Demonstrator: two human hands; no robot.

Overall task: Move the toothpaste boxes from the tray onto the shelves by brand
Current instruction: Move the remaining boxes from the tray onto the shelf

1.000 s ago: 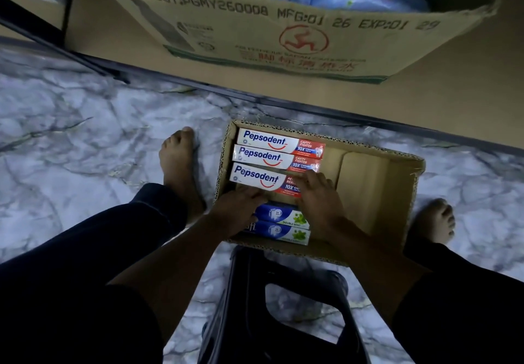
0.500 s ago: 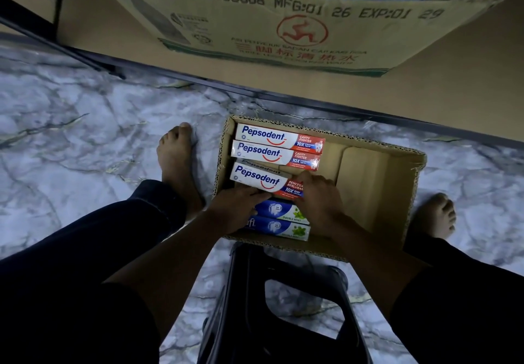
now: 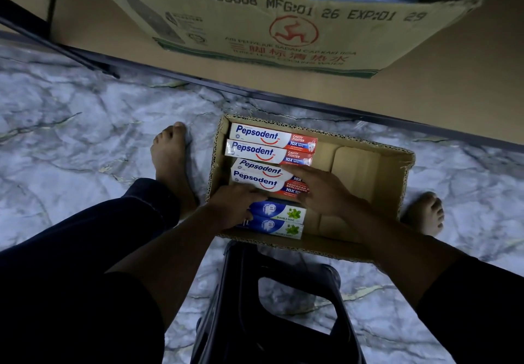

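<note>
A shallow cardboard tray (image 3: 408,162) lies on the marble floor. At its far left end two red-and-white Pepsodent boxes (image 3: 263,136) lie side by side. Nearer me, another Pepsodent box (image 3: 262,183) is tilted up over a fourth one (image 3: 255,166). My left hand (image 3: 232,204) grips the tilted box's near left edge, and my right hand (image 3: 320,190) holds its right end, with the fingers lying over it. Two blue Double Mint boxes (image 3: 280,212) lie closest to me, partly under my left hand. The tray's right half holds no boxes.
A low brown shelf (image 3: 453,85) runs across the top, carrying a big printed carton (image 3: 255,23) of blue packs. A black plastic stool (image 3: 272,307) stands between my legs. My bare feet (image 3: 167,159) flank the tray on the floor.
The nearest Pepsodent box has come up at its near edge, uncovering another Pepsodent box under it. My right fingers have reached farther across its right end. The view moved slightly closer.
</note>
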